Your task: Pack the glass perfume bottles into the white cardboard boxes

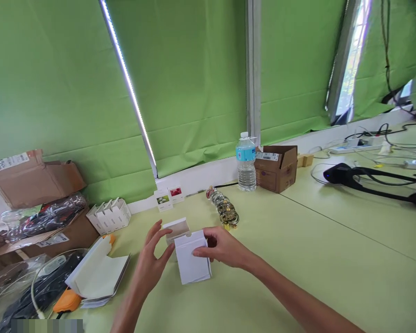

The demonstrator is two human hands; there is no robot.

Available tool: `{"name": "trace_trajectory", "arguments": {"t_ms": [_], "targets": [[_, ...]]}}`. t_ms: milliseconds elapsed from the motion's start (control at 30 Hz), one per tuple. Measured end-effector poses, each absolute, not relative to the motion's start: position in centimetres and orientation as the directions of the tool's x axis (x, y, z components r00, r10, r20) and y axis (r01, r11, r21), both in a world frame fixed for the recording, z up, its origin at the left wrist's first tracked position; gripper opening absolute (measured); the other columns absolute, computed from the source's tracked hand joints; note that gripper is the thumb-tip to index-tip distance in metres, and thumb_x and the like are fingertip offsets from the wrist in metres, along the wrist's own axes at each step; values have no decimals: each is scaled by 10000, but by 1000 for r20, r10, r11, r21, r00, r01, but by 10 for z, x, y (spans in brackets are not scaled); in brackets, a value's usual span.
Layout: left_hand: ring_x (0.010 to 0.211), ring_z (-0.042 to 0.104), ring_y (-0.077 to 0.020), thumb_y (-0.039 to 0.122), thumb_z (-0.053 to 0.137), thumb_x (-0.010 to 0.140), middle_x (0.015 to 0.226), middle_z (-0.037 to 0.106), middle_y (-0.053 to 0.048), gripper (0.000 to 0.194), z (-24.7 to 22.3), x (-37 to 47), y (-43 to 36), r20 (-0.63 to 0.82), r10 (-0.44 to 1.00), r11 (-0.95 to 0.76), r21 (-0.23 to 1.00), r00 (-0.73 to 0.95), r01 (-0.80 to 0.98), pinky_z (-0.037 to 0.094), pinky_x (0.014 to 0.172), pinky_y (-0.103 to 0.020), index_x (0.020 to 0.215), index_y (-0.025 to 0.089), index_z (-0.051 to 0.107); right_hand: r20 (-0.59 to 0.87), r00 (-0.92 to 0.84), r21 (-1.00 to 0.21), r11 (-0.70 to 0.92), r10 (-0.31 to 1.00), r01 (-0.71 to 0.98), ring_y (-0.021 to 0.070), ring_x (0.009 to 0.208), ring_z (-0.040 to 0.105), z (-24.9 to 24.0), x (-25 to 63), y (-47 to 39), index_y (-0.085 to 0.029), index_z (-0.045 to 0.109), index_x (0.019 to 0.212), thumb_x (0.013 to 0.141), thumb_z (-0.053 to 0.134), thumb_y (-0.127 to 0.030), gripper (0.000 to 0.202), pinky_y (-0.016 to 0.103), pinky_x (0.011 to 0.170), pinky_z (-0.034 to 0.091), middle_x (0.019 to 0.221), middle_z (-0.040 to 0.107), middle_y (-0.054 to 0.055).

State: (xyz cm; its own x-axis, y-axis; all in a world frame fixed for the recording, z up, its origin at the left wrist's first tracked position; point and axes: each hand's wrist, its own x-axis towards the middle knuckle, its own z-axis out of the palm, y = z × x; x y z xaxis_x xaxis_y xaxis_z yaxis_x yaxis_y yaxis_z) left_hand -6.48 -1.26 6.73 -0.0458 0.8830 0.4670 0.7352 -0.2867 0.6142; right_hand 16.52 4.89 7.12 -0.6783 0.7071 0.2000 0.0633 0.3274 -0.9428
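Note:
My right hand (223, 247) holds a small stack of white cards (193, 263), thumb on the front face and fingers behind the right edge. The stack is tilted up, with a small notch at its top edge. Just behind it is a small open white box (177, 227) with a pale inside, its lower part hidden by the cards. My left hand (156, 252) pinches the left side of this box between thumb and fingers, the thumb tip close to the cards' upper left corner.
Behind stand two picture cards (163, 200), a row of bangles (225, 208), a water bottle (246, 162) and a cardboard box (276, 169). Left are a white rack (109, 216), folded papers (99, 277) and cluttered cartons (64, 233). A black headset (367, 178) and cables lie right.

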Motion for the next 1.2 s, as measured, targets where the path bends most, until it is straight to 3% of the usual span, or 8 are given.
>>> {"name": "trace_trajectory", "arguments": {"t_ms": [133, 367, 500, 633, 1000, 1200], "targets": [[1342, 332, -252, 310, 551, 824, 1422, 405, -79, 347, 55, -55, 4, 454, 886, -287, 696, -93, 658, 329, 1058, -467, 1169, 268, 557, 189, -661, -951, 304, 726, 62, 76, 506, 515, 75, 173, 54, -149, 664, 959, 742, 666, -461, 380, 184, 427, 386, 749, 628, 14], [988, 622, -217, 315, 584, 781, 1130, 643, -73, 323, 48, -46, -4, 409, 895, -274, 820, -177, 503, 477, 900, -399, 1089, 215, 572, 228, -609, -971, 225, 760, -84, 77, 460, 534, 79, 173, 54, -141, 596, 1014, 730, 680, -483, 452, 189, 374, 411, 764, 646, 24], [965, 633, -223, 277, 627, 727, 1124, 663, -70, 364, 56, -41, -19, 403, 907, -296, 818, -124, 493, 497, 858, -365, 1084, 210, 595, 297, -546, -954, 211, 784, -215, 116, 512, 588, 83, 169, 49, -135, 583, 1004, 738, 677, -489, 453, 222, 401, 468, 751, 648, 33], [971, 632, -271, 370, 643, 731, 1018, 700, -85, 327, 59, -38, -24, 321, 930, -174, 811, -177, 559, 483, 863, -405, 1001, 186, 638, 366, -496, -923, 240, 788, -300, 152, 621, 623, 86, 167, 47, -141, 580, 1010, 760, 670, -458, 414, 273, 474, 532, 839, 658, 60], [972, 637, -214, 375, 596, 803, 1052, 680, -60, 312, 58, -39, -24, 351, 934, -273, 819, -64, 505, 484, 876, -364, 1068, 215, 557, 460, -316, -887, 415, 830, -202, 158, 708, 549, 80, 170, 54, -159, 646, 984, 778, 660, -422, 334, 277, 504, 534, 856, 616, 54], [979, 645, -231, 401, 605, 793, 1040, 686, -61, 386, 51, -37, -24, 364, 920, -231, 803, -145, 549, 480, 884, -412, 1125, 239, 494, 510, -309, -858, 502, 802, -114, 136, 651, 531, 82, 173, 50, -182, 630, 1085, 803, 638, -406, 361, 270, 483, 533, 882, 635, 52]]}}
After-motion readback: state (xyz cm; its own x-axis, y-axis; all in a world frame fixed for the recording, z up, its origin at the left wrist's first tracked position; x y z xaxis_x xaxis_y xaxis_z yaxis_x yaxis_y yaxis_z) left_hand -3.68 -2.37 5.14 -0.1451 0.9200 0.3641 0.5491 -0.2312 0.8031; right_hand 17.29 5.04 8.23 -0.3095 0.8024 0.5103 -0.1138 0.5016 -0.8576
